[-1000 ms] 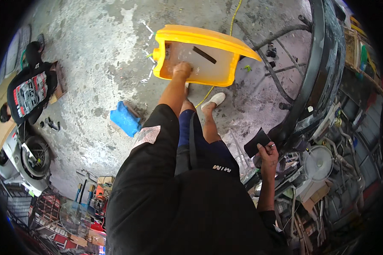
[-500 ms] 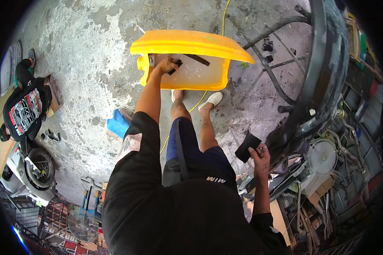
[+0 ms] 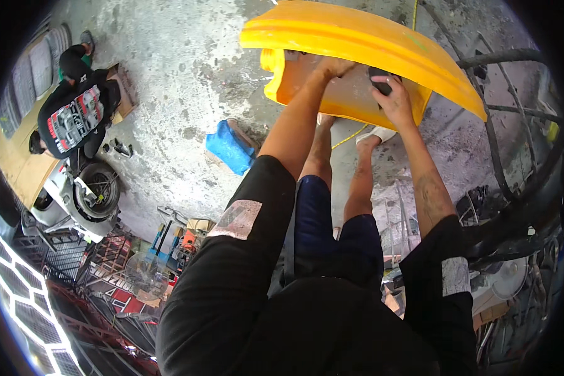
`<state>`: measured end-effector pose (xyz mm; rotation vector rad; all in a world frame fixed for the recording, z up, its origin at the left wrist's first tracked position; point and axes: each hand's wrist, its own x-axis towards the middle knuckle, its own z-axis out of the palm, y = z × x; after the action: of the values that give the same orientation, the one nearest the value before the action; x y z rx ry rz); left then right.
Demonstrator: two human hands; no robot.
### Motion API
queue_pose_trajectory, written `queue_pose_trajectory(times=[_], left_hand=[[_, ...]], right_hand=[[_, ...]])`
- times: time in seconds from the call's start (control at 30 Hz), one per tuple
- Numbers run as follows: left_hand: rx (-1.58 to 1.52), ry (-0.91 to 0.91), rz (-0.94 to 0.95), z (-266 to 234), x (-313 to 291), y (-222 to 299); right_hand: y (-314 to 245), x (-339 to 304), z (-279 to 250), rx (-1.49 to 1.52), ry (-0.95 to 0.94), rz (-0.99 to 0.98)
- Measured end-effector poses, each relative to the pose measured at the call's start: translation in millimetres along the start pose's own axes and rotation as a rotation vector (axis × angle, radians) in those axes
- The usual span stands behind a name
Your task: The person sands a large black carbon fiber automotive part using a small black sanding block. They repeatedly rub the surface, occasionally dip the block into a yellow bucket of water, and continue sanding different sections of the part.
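Observation:
A cut-open yellow plastic jerrycan (image 3: 351,30) lies on the floor in front of me, with cloudy greyish liquid inside. My left hand (image 3: 336,66) reaches in under its upper edge; the fingers look curled, and what they may hold is hidden. Just to the right, my right hand (image 3: 395,100) is over the opening, pinching a black sheet (image 3: 380,80) that looks like sandpaper between thumb and fingers. The can's high side overhangs both hands.
A blue cloth (image 3: 230,147) lies on the concrete floor at left. Farther left, a person in black (image 3: 75,119) crouches near a motorbike wheel (image 3: 97,191). Black bent tubes (image 3: 504,56) stand at right. A yellow cord (image 3: 349,136) runs along the floor beneath the can.
My right hand has come from the lower right up to the jerrycan, bringing the black sheet. My left hand stays inside the can. The whole view has shifted, moving the can right and upward.

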<state>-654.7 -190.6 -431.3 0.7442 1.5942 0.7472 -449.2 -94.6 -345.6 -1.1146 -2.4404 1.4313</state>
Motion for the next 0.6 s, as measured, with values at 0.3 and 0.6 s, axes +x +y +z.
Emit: queue_pose_trajectory(times=[0.3,0.6], left_hand=[[0.041,0.194,-0.221,20.5,24.7,-71.9],[-0.278,0.258,-0.285,45.9,34.9,-44.1]], right_hand=[[97.0,-7.0,46.2,-0.201,0.017,0.36],[116.1,-12.3,31.9,0.218,0.178,0.683]])
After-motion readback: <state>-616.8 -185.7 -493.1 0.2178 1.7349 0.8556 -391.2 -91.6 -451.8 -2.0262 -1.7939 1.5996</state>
